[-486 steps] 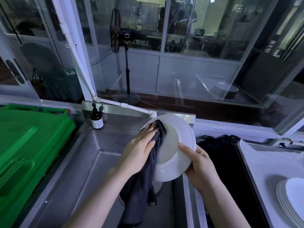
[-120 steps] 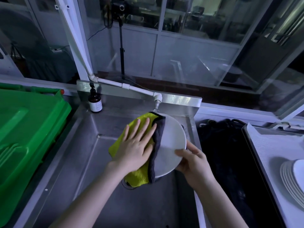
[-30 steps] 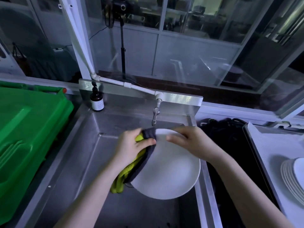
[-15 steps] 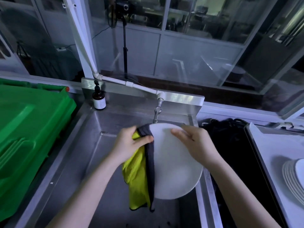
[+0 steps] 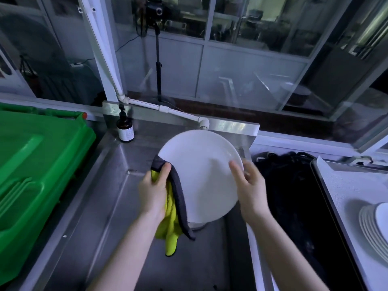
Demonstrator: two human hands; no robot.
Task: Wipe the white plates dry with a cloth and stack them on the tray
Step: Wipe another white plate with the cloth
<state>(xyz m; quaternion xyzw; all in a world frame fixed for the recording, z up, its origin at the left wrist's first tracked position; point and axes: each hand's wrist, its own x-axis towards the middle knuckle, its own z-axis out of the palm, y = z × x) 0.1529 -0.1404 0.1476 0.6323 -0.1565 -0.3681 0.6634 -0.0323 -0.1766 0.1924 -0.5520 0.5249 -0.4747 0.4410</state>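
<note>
Over sink point(image 5: 100, 206), left hand point(image 5: 154, 191) gripping cloth point(image 5: 171, 219), right hand point(image 5: 251, 190) gripping plate point(image 5: 201, 175), bottle label point(image 5: 126, 133) unreadable.

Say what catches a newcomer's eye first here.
A white plate is held over the sink at centre, left hand gripping a yellow cloth at its rim, right hand on the other side. A bright green bin fills the left; stacked plates sit on the tray far right.

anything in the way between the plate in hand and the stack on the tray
Nothing visible blocks it. Between the white plate and the stack of plates on the tray lie only the sink rim and a low black heap.
</note>
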